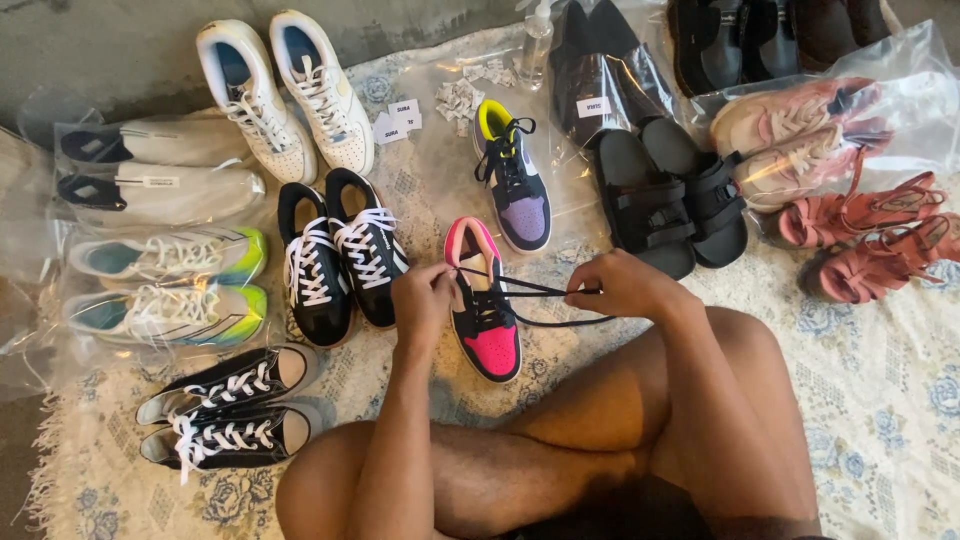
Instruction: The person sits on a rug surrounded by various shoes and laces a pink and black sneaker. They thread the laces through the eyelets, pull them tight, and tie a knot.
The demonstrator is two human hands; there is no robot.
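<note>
Floral cream cloth (880,400): pink-and-black high-top sneaker (484,300) at centre; black lace (530,293) pinched by left hand (422,298) and right hand (622,285), three o'clock.

There is one view only, from the camera on my head, looking steeply down over my crossed bare legs (600,440) at the bottom edge. It faces forward across the cream floral cloth with a fringed edge (880,400) to the grey concrete floor (120,50) along the top. It sits close: my left hand (422,300) and right hand (625,285) fall mid-frame, and the cloth runs past the right edge.
</note>
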